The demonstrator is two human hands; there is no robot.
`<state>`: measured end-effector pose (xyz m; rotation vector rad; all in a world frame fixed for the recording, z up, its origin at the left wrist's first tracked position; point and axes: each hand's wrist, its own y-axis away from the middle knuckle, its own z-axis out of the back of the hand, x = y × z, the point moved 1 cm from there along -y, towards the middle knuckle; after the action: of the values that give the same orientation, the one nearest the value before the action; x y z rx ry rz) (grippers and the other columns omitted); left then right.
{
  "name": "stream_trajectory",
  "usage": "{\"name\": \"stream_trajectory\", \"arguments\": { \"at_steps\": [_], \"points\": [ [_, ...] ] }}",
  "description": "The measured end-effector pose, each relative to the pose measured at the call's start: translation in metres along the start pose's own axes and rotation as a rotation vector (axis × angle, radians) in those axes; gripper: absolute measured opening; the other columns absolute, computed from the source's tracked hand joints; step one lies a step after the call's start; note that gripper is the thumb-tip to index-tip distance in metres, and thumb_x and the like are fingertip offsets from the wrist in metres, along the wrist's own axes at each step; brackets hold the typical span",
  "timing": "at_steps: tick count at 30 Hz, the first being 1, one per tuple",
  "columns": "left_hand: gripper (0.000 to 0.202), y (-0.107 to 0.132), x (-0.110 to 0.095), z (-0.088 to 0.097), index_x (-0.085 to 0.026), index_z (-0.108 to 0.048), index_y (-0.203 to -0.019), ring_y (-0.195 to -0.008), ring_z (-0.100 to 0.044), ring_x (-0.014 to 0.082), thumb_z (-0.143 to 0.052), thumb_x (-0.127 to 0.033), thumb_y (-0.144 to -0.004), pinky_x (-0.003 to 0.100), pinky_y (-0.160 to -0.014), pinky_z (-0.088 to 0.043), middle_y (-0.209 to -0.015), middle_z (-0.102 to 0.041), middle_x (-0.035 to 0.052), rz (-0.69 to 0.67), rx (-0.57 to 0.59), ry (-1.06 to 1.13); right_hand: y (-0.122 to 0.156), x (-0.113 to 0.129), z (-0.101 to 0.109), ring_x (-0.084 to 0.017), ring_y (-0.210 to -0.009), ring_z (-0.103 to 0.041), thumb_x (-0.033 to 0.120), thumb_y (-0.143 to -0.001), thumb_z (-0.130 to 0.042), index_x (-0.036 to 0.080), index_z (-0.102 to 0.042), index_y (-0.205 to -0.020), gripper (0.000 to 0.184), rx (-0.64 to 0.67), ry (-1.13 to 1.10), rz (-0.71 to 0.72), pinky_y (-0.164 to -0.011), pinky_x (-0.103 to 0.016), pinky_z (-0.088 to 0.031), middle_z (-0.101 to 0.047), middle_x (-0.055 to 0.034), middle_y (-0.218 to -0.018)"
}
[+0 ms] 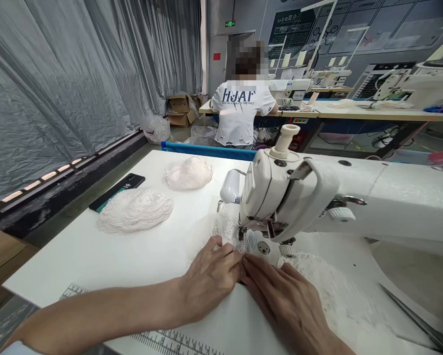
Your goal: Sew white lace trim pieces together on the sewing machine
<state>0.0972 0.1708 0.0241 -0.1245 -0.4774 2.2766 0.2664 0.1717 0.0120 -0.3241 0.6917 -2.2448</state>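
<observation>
A piece of white lace fabric (225, 228) lies under the presser foot (241, 233) of a white sewing machine (266, 185). My left hand (212, 276) is closed, its curled fingers pinching the lace's near edge just in front of the foot. Against it, my right hand (286, 298) holds the same edge, fingers pressed together and fingertips meeting the left ones. The bit of lace between the fingertips is mostly hidden. More white lace (328, 281) is heaped on the machine bed, right of my right hand.
Two piles, a lace stack (136, 211) and pale cups (189, 172), sit left on the white table (177, 261). A dark phone-like item (118, 191) lies behind the stack. Scissors (414, 313) rest at right. A person (241, 108) sits ahead at another table.
</observation>
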Motion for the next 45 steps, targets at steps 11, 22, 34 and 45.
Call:
{"name": "stream_trajectory", "arguments": {
  "at_steps": [11, 22, 34, 45],
  "points": [
    [0.016, 0.0, 0.004, -0.007, -0.012, -0.057, -0.084, -0.088, -0.052, 0.0159, -0.045, -0.002, -0.087, 0.034, -0.079, -0.038, -0.096, -0.061, 0.0052, 0.023, 0.024, -0.099, -0.002, -0.002, -0.002, -0.013, -0.066, -0.064, 0.016, -0.097, -0.03, 0.014, -0.067, -0.091, 0.037, -0.008, 0.06, 0.003, -0.053, -0.027, -0.036, -0.07, -0.0088, -0.1],
    [0.034, 0.001, 0.011, -0.01, -0.012, -0.051, -0.116, -0.11, -0.049, 0.0277, -0.053, -0.009, -0.082, 0.046, -0.089, -0.037, -0.119, -0.055, 0.0116, 0.104, 0.089, -0.201, -0.003, -0.007, -0.003, -0.013, -0.061, -0.063, 0.021, -0.098, -0.029, 0.015, -0.065, -0.092, 0.037, -0.054, 0.126, -0.01, -0.055, -0.028, -0.034, -0.07, -0.0076, -0.1],
    [0.016, 0.022, 0.005, 0.037, -0.016, -0.058, -0.102, -0.088, -0.057, 0.0182, -0.049, -0.017, -0.089, 0.03, -0.067, -0.044, -0.099, -0.063, 0.0062, 0.345, 0.082, 0.113, -0.002, -0.018, 0.0, -0.016, -0.058, -0.06, 0.031, -0.097, -0.035, 0.013, -0.065, -0.1, 0.035, 0.01, 0.198, -0.054, -0.055, -0.029, -0.034, -0.07, -0.0096, -0.087],
    [0.016, 0.014, 0.025, 0.046, -0.016, -0.054, -0.072, -0.078, -0.053, 0.0152, -0.06, -0.03, -0.075, 0.025, -0.064, -0.041, -0.084, -0.058, 0.0019, 0.559, 0.247, 0.804, -0.007, 0.03, 0.023, -0.021, -0.079, -0.059, 0.048, -0.082, -0.057, 0.016, -0.055, -0.104, 0.038, 0.279, -0.391, -0.269, -0.064, -0.031, -0.049, -0.062, -0.0082, -0.094]
  ]
}}
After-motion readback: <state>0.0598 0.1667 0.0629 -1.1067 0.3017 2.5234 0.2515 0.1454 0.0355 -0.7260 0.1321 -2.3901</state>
